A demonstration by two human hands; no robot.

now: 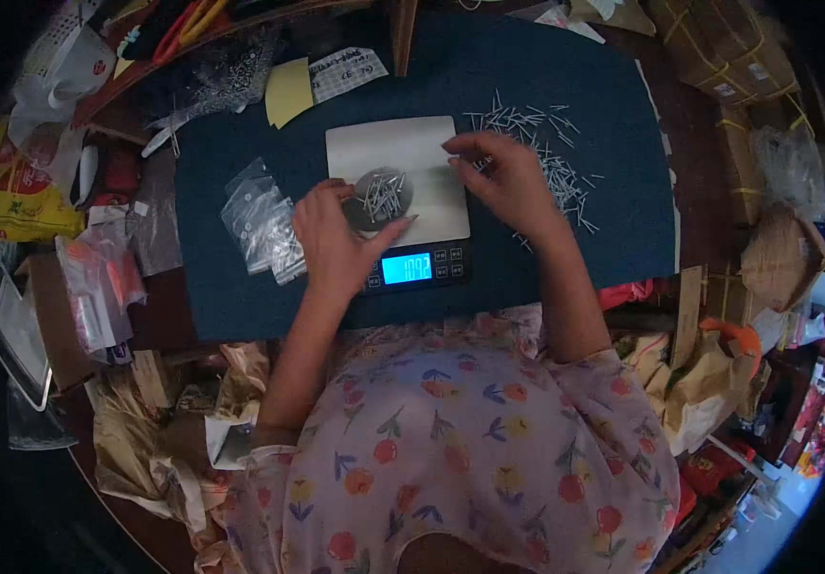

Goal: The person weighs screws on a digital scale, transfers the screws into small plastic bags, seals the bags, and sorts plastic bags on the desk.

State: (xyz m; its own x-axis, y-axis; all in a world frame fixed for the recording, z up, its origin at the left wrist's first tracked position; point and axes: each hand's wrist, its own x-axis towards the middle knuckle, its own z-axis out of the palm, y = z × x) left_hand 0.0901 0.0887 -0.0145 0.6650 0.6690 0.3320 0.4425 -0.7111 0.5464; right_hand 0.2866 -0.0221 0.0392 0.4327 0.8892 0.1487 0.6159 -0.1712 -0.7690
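A small round grey dish [367, 218] sits on the pale plate [436, 215] of a digital scale, heaped with thin metal pins that look like nails or rivets [386, 194]. My left hand [336, 234] curves around the dish's near left side, thumb and fingers on its rim. Blue digits glow on the scale's display [407, 269], reading about 1092; a decimal point is not clear. Right of the plate, my right hand [508, 182] hovers by a loose pile of the same pins [561, 177], its thumb and index finger apart. Its other fingers are partly hidden.
Clear plastic bags [259, 220] lie left of the scale on the dark green mat [613, 96]. Behind are a yellow paper [289, 93], a written note [347, 74] and a bag of small hardware [231, 81]. Cardboard boxes [728, 48] stand at the right.
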